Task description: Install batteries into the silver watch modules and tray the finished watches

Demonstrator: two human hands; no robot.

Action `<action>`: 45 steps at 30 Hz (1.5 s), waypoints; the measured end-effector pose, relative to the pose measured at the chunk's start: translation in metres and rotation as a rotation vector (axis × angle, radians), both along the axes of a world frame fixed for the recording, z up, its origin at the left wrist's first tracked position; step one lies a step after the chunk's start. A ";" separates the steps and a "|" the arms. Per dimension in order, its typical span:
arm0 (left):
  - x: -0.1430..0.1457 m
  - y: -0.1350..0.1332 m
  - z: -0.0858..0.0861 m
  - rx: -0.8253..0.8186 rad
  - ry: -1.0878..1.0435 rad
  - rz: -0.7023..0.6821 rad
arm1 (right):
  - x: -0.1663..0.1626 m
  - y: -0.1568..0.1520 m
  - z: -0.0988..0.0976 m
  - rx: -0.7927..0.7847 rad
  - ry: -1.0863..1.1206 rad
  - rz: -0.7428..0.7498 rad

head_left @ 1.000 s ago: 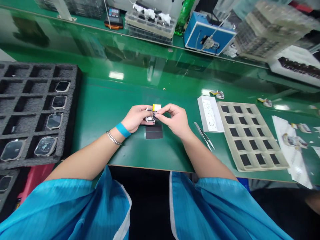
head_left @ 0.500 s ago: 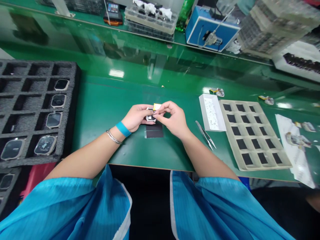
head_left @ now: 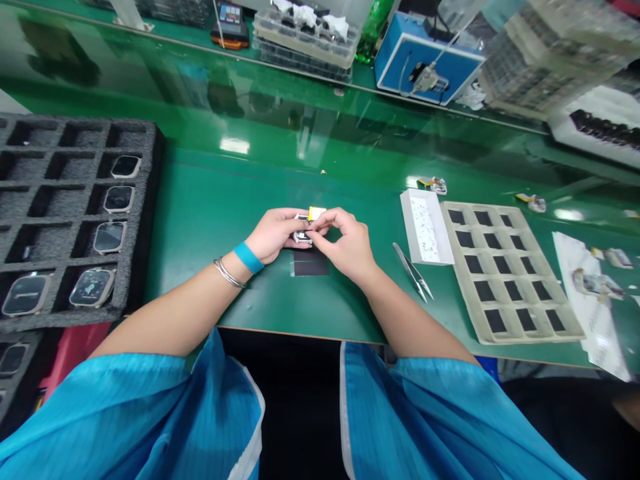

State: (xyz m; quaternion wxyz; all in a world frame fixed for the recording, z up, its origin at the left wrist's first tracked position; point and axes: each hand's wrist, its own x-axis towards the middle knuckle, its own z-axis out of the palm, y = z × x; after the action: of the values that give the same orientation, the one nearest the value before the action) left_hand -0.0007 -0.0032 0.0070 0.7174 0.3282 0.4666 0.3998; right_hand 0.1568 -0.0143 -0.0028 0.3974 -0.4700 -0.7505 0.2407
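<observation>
My left hand (head_left: 274, 235) is closed around the edge of a small opened watch case (head_left: 302, 237), with its inner parts facing up. A small white and yellow battery (head_left: 316, 213) stands out at the far side of the case. My right hand (head_left: 346, 241) has thumb and index finger pinched together at the case's right side, close by the battery. What lies between those fingertips is too small to tell. Below the hands, a black rectangular pad (head_left: 310, 263) lies flat on the green table. Tweezers (head_left: 413, 272) rest to the right of my right hand.
At the left stands a grey foam tray (head_left: 95, 220) with several watches. A white box (head_left: 426, 227) of small pieces and a beige compartment tray (head_left: 510, 267) with black pads lie to the right. A blue device (head_left: 430, 57) stands on the shelf behind.
Both hands keep nearly the same place and grip. The right fingers have shifted slightly at the watch case, and the whole view has moved a little.
</observation>
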 end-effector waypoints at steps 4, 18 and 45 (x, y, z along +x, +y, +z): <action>0.000 0.000 -0.002 0.006 0.011 0.006 | 0.000 -0.001 -0.001 0.045 -0.068 0.015; 0.000 -0.001 0.000 0.040 0.035 0.000 | 0.018 0.026 -0.010 -0.505 0.405 -0.010; 0.002 -0.001 -0.004 -0.019 -0.080 -0.035 | 0.004 0.003 -0.003 0.231 -0.084 -0.070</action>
State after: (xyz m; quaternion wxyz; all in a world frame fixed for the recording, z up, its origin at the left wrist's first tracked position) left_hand 0.0017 -0.0040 0.0034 0.7456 0.3131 0.4354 0.3956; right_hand 0.1612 -0.0109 -0.0057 0.4254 -0.4566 -0.7723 0.1186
